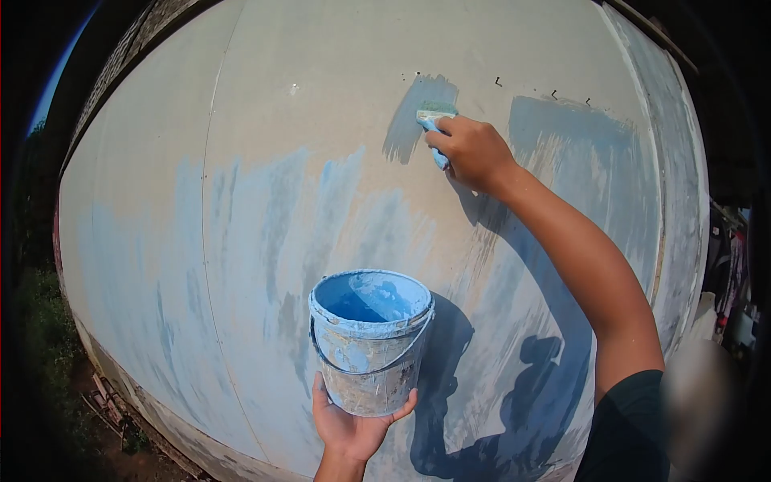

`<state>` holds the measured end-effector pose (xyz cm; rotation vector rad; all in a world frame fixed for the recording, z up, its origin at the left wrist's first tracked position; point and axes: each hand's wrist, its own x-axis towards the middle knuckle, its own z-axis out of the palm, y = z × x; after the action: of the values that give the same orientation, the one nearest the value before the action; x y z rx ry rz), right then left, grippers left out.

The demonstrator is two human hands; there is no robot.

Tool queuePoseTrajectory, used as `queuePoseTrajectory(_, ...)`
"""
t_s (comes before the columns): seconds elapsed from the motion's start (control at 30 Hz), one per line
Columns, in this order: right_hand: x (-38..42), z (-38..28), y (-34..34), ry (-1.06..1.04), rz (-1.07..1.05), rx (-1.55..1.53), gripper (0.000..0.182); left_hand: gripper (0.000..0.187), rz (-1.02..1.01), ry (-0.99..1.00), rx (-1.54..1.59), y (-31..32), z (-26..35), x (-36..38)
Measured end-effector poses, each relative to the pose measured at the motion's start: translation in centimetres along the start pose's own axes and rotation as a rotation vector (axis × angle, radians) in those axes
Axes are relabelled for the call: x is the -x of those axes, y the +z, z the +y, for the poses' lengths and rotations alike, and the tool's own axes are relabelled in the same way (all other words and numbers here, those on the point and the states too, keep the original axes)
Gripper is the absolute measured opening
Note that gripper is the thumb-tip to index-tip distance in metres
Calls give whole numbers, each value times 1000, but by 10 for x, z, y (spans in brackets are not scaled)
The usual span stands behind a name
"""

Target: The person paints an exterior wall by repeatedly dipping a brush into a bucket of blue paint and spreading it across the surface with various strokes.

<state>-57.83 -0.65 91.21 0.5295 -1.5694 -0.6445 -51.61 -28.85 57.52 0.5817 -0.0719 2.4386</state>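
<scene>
My right hand (474, 153) grips a paintbrush (434, 120) with a light blue handle, its bristles pressed against a grey wall (265, 120) high up at the centre. A fresh wet streak of blue-grey paint (414, 112) runs beside the brush. My left hand (351, 426) holds up a paint-smeared bucket (369, 341) from underneath, palm under its base. Blue paint sits inside the bucket, and its wire handle hangs down the front. The bucket is level with the lower centre of the wall, close to it.
Patchy light blue strokes (265, 217) cover the wall's middle, and a darker painted patch (586, 153) lies to the right. My arm and the bucket cast shadows (514, 386) on the wall. Ground and greenery (48, 345) show at lower left, clutter at far right.
</scene>
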Motion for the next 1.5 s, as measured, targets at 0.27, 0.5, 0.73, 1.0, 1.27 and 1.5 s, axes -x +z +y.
queuePoseTrajectory(0.27,67,-72,-54,133,-274,-719,17,82,8,91,-121,1,3,14)
queuePoseTrajectory(0.5,29,69,-59,694,25,-489,14,84,36,52,-25,9,0,17)
queuePoseTrajectory(0.73,84,2,-21,17,-174,-49,30,80,109,35,-33,14,5,21)
queuePoseTrajectory(1.0,112,-86,-61,294,-438,-902,17,80,136,-13,-37,18,7,29)
queuePoseTrajectory(1.27,81,31,-39,470,76,-278,26,79,171,-19,-40,27,7,32)
queuePoseTrajectory(1.5,145,-106,-45,162,-301,-556,29,84,163,-59,-32,23,18,34)
